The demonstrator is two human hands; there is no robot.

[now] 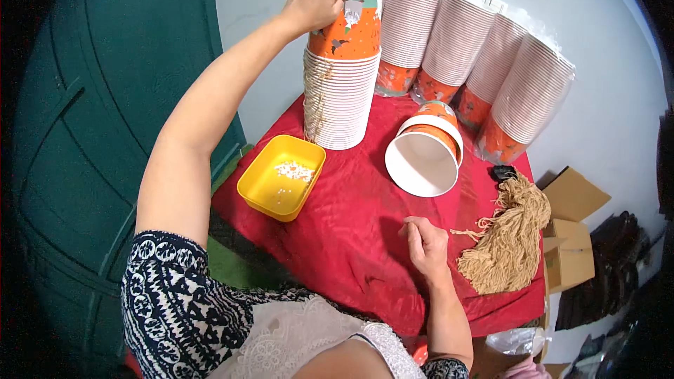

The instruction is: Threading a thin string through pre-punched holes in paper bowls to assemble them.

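Note:
At the back left, my left hand (319,3) grips the upper end of an orange paper bucket (347,31) with printed figures. This bucket sits upside down on top of a tall nested stack of white-rimmed buckets (342,102), and tan strings hang down the stack's left side. Near the middle of the table, my right hand (427,245) is closed, fingers curled in, and nothing shows in it. Beyond it, a couple of nested paper buckets (423,163) lie on their side, their white mouths facing me. A bundle of tan cords (507,238) lies to its right.
A yellow plastic tub (261,193) with small white bits stands at the table's left. Several tall plastic-wrapped bucket stacks (530,95) line the wall behind. Red cloth (344,238) covers the table. Beside its right edge is an open cardboard box (570,238); a green door (126,98) stands left.

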